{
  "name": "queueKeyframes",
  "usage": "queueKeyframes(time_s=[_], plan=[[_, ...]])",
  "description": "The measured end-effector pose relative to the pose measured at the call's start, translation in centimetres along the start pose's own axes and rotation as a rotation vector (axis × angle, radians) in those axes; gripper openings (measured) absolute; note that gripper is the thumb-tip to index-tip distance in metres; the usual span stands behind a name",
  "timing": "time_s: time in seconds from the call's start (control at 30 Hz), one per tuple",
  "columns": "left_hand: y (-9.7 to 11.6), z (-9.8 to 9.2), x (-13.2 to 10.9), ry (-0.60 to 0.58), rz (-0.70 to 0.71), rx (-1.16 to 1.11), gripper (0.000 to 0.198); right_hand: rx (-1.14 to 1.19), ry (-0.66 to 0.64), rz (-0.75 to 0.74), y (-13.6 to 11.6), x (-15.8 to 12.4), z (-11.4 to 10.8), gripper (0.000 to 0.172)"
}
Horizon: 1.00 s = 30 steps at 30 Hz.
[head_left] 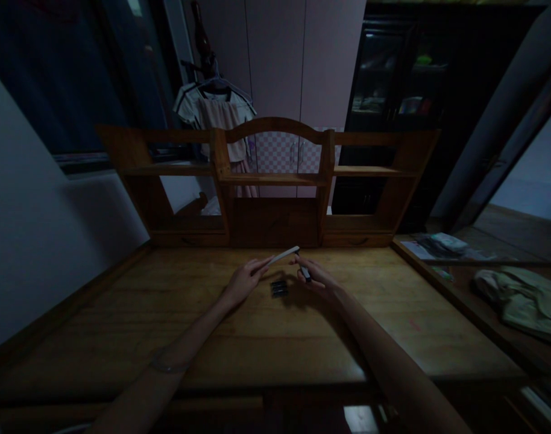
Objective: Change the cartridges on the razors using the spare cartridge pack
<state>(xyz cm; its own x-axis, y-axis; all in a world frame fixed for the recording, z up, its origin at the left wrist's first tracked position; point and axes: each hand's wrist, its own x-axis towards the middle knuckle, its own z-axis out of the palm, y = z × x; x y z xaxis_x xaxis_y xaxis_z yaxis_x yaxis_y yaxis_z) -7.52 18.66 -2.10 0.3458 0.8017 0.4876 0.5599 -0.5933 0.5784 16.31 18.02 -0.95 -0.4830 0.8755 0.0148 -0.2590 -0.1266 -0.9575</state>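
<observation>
Both my hands are out over the far middle of a wooden desk. My left hand is closed round one end of a slim white remote-like bar, which slants up to the right. My right hand pinches a small dark cylinder with a pale tip, perhaps a battery, just below the bar's right end. Between the hands, a few small dark batteries lie together on the desk. The room is dim, so fine detail is hard to make out.
A wooden shelf unit stands along the desk's back edge. A side surface on the right carries papers and a crumpled beige cloth. Clothes on a hanger and pale wardrobe doors are behind.
</observation>
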Motion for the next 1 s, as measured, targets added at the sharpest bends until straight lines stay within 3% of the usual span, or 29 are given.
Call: queueKeyframes(time_s=[0.7,0.87,1.0], plan=[[1.1,-0.1,0.0,0.056,0.046,-0.054,0.037,0.037,-0.031,-0.031,-0.8,-0.8,1.0,0.036],[0.7,0.0,0.0,0.033,0.032,-0.005,0.037,0.056,-0.009,0.026,-0.7,-0.5,0.6,0.029],[0.5,-0.2,-0.1,0.065,-0.007,0.067,0.037,0.060,0.037,0.063,-0.6,-0.5,0.5,0.036]])
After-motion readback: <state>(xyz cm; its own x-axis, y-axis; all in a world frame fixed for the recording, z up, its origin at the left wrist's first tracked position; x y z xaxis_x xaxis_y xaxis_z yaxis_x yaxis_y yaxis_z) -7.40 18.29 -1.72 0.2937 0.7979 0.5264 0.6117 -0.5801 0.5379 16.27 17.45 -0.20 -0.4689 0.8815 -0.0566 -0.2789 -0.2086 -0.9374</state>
